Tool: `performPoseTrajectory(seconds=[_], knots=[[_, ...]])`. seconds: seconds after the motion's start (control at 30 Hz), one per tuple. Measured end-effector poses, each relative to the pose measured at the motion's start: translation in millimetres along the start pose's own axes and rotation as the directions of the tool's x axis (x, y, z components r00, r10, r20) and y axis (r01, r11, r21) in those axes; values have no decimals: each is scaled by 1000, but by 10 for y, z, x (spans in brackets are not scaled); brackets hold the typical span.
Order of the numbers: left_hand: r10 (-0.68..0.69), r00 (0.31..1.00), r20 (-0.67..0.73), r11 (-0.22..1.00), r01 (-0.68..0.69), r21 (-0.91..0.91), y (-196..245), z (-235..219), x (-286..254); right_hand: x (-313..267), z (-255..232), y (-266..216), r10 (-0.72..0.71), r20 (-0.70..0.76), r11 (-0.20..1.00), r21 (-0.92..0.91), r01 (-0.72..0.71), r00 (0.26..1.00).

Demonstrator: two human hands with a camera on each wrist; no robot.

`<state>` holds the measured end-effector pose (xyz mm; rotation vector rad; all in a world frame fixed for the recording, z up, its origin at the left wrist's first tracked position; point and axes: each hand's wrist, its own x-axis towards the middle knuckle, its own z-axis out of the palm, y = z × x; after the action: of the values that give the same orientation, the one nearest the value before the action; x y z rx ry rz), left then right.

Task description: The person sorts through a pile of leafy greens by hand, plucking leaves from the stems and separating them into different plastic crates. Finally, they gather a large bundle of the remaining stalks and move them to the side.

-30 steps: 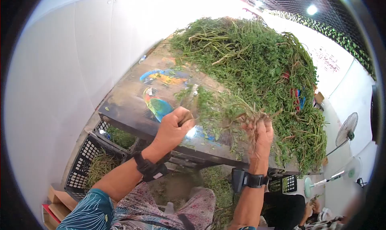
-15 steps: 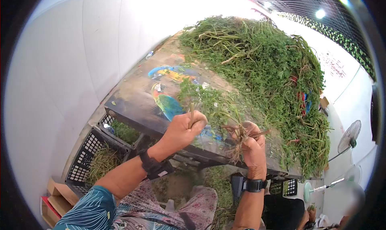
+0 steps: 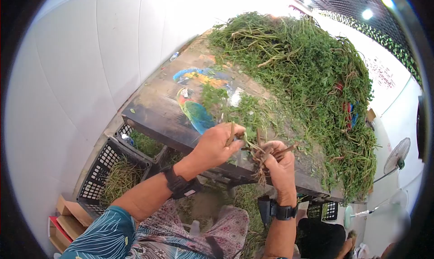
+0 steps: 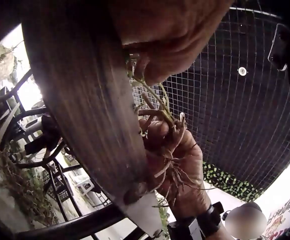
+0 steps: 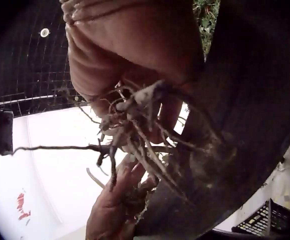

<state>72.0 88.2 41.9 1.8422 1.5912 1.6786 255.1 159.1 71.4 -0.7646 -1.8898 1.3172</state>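
Over the table's near edge, my left hand (image 3: pixel 216 143) pinches plant stems, a short brown stalk (image 3: pixel 232 133) poking up from the fist. Leafy green tops (image 3: pixel 214 95) show just beyond that hand. Close beside it on the right, my right hand (image 3: pixel 281 166) grips a clump of brown roots (image 3: pixel 261 171) with thin strands hanging down. In the left wrist view, green stems (image 4: pixel 166 102) run from the root clump up toward the left fingers. Forked, woody roots (image 5: pixel 135 117) stick out below the right palm in the right wrist view.
A large heap of leafy green plants (image 3: pixel 307 73) covers the table's right and far side. Parrots (image 3: pixel 196 114) are painted on the tabletop (image 3: pixel 153 96). Black crates (image 3: pixel 97 168) with greens stand below left. Fans (image 3: pixel 393 157) and another person (image 3: pixel 318 238) are at the right.
My hands have come closer together, the left moving right toward the roots in the right hand. The head view has shifted slightly, so the table appears farther right.
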Motion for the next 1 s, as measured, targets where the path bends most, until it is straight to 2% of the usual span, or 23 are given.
performPoseTrajectory(seconds=[0.03,0.13,0.23,0.33,0.43,0.53,0.63,0.73,0.83,0.93,1.0], knots=[[55,998,-17,998,-55,28,-36,14,3,-5,25,-10,-22,-21,997,-77,20,1000],[-10,1000,6,999,10,-42,-16,-8,-5,-33,75,-47,-67,-71,951,-305,42,995],[7,999,38,999,-5,-52,-43,-6,-18,-19,50,0,-169,-122,879,-468,94,978],[-58,997,43,991,62,-121,25,-23,-8,-24,28,-4,-163,-156,942,-318,107,974],[-103,995,3,990,103,-96,72,-24,-6,-79,16,-116,-6,-57,974,-225,-7,998],[-128,991,-29,987,124,-104,70,-5,-16,-87,-48,-100,32,-32,998,-61,-34,999],[-96,994,-48,995,95,-36,73,-5,-13,-120,-44,-110,-21,-29,976,-218,14,999],[-123,992,-34,991,121,-50,99,-16,-13,-97,-25,100,-71,-32,945,-322,57,997],[-54,998,15,994,55,-97,10,17,-34,-64,15,60,-100,-113,888,-458,38,989],[38,998,56,999,-38,2,0,20,-38,7,113,-15,-374,-155,651,-746,140,914],[36,998,45,999,-37,29,57,3,-29,83,197,-61,-203,-274,851,-524,31,940]])
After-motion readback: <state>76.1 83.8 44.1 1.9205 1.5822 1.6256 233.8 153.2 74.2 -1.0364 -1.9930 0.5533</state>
